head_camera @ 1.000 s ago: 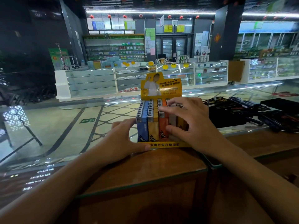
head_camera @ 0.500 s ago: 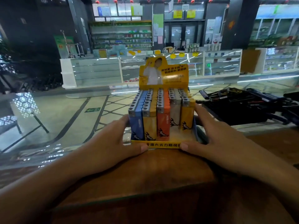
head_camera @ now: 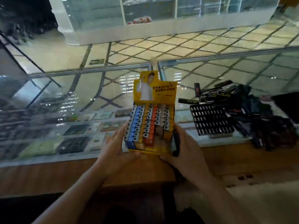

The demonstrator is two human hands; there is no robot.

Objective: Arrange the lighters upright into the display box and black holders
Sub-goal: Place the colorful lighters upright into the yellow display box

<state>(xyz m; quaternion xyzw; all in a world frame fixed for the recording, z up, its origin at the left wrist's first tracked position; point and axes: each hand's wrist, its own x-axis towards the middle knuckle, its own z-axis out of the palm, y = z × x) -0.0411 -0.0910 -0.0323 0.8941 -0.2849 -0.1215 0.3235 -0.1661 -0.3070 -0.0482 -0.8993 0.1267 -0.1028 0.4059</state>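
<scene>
The frame is motion-blurred. Print on the display box [head_camera: 154,89] backboard cannot be read, and goods under the glass bench [head_camera: 84,97] top are indistinct. The box's right wall and a dark object just beside it are partly covered by the right hand [head_camera: 186,149]; what that object is cannot be told.

Both forearms enter from the bottom edge and converge on the box. The left hand [head_camera: 115,152] lies against the left wall with fingers extended along it and the thumb curled to the front lower edge. The right hand mirrors it on the right wall, thumb at the front lower corner. The box is clamped between the two hands, at the seam where the glass meets the wooden bench section [head_camera: 48,178]. Whether it rests on the surface or is lifted cannot be told.

The box holds lighters [head_camera: 146,125] standing upright in five rows: blue, yellow, orange, pale, yellow. The pale row is incomplete at the front.

To the right, a black holder [head_camera: 210,120] with gridded slots lies on the glass. A heap of dark lighters [head_camera: 252,109] sits behind and beside it.
</scene>
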